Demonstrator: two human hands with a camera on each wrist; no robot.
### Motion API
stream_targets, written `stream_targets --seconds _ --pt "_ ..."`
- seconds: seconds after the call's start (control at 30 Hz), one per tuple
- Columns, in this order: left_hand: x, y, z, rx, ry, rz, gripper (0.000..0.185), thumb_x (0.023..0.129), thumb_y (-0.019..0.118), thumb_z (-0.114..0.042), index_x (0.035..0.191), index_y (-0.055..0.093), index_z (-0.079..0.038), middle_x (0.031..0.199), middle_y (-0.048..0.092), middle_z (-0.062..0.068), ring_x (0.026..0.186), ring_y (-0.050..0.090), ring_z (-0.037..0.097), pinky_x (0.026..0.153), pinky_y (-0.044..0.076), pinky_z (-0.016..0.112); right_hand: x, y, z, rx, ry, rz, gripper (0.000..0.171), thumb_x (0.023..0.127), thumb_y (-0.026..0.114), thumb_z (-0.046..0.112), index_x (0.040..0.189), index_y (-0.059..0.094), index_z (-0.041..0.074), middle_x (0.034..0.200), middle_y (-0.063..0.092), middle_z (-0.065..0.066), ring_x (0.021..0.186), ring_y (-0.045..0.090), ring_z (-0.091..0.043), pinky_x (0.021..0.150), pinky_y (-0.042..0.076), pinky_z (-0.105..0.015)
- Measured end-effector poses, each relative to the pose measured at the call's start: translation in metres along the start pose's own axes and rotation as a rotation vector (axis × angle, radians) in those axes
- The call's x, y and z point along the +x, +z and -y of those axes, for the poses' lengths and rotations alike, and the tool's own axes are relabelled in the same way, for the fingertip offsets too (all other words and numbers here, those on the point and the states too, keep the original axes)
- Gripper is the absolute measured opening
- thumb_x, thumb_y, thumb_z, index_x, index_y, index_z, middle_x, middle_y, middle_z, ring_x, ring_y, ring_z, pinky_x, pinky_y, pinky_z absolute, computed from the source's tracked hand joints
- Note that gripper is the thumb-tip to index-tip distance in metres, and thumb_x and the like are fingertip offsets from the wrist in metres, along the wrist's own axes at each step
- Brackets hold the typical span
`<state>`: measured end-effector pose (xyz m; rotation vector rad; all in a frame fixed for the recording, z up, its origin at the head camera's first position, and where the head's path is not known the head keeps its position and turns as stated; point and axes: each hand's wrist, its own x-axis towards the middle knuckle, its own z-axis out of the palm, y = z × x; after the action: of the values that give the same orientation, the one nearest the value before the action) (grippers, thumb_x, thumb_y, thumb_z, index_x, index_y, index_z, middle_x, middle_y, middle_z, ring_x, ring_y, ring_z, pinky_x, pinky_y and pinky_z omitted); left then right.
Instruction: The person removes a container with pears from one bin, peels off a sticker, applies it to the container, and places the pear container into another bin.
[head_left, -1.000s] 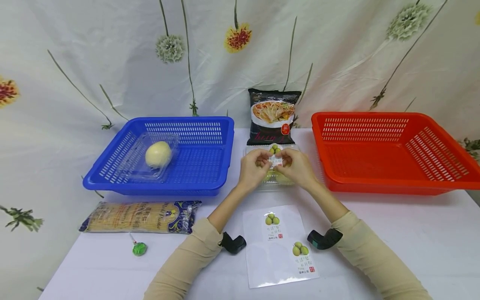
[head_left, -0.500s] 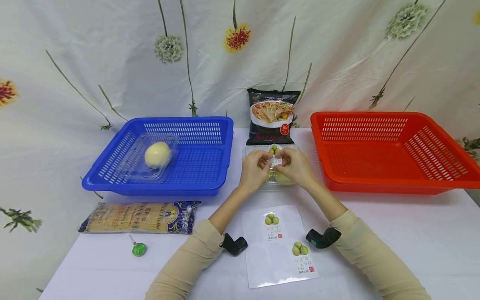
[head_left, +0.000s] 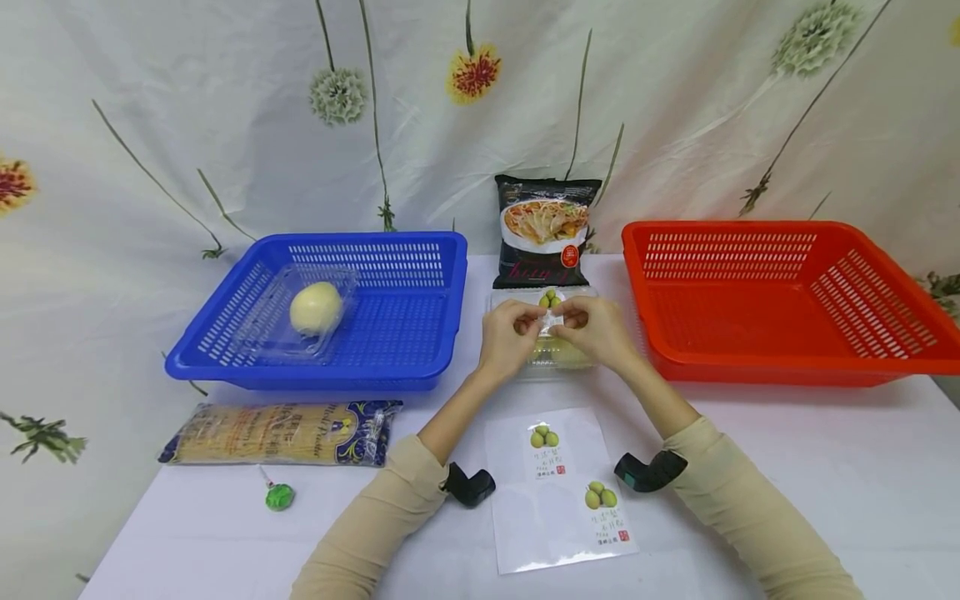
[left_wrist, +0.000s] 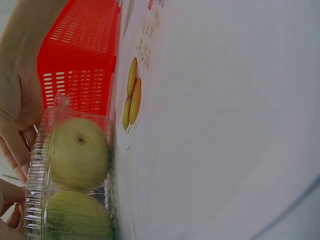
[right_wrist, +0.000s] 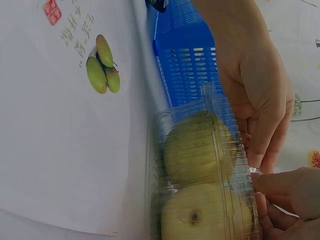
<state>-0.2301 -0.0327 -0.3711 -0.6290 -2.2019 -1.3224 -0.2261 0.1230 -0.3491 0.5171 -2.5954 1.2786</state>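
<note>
Both hands meet over a clear plastic clamshell box point(head_left: 551, 364) of pale green-yellow pears point(left_wrist: 80, 152). My left hand point(head_left: 507, 335) pinches the left side of a small pear-printed label point(head_left: 552, 320) between thumb and fingertips. From the other side my right hand point(head_left: 597, 332) pinches the same label. It lies at the box lid; whether it touches the plastic cannot be told. Fingers cover part of its lettering. A white sheet point(head_left: 517, 521) bearing two matching pear labels lies nearer, between the forearms.
To the left stands a blue basket point(head_left: 390, 379) with a clear box holding a pale round fruit point(head_left: 316, 308). A red basket point(head_left: 780, 367) is at right. Behind the box leans a black noodle packet point(head_left: 547, 229). A pasta bag point(head_left: 273, 433) and green lollipop point(head_left: 280, 497) lie front left.
My right fingers and thumb have shifted slightly and now cover more of the label's lower text. Otherwise the hands, box and sheet stay in place.
</note>
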Motion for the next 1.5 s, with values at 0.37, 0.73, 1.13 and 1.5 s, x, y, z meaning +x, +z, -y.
stream_targets --seconds 0.37,0.73,1.13,1.5 --pt "0.0 0.001 0.001 -0.001 -0.003 -0.007 0.016 0.071 0.061 0.014 0.082 0.071 0.008 0.075 0.065 0.014 0.062 0.058 0.021 0.056 0.045 0.017 0.0 -0.002 0.0 -0.004 -0.009 0.003 0.016 0.078 0.071 -0.003 0.093 0.069 -0.009 0.078 0.067 -0.018 0.066 0.061 -0.024 0.061 0.047 -0.016" --pt "-0.001 0.002 -0.004 0.177 0.03 0.071 0.015 0.072 0.065 0.012 0.084 0.071 0.005 0.08 0.063 0.014 0.071 0.06 0.023 0.066 0.049 0.026 -0.002 0.002 0.002 -0.1 -0.04 -0.007 0.019 0.077 0.072 -0.001 0.096 0.07 -0.005 0.074 0.064 -0.014 0.068 0.059 -0.024 0.063 0.048 -0.027" --pt "0.005 -0.01 0.0 0.316 -0.209 0.247 0.03 0.079 0.073 -0.015 0.108 0.07 -0.005 0.135 0.05 0.022 0.134 0.032 0.038 0.1 0.031 0.056 -0.001 0.003 0.004 -0.261 -0.096 0.011 0.017 0.077 0.075 0.006 0.092 0.073 -0.001 0.095 0.061 -0.021 0.087 0.055 -0.032 0.075 0.047 -0.043" --pt "0.011 -0.018 0.008 0.39 -0.222 0.418 0.042 0.086 0.065 -0.028 0.125 0.062 -0.013 0.144 0.04 0.016 0.136 0.03 0.031 0.09 0.039 0.059 -0.004 0.003 -0.001 -0.326 0.047 0.027 0.032 0.085 0.07 0.024 0.113 0.069 0.008 0.131 0.048 -0.024 0.119 0.034 -0.046 0.093 0.03 -0.063"
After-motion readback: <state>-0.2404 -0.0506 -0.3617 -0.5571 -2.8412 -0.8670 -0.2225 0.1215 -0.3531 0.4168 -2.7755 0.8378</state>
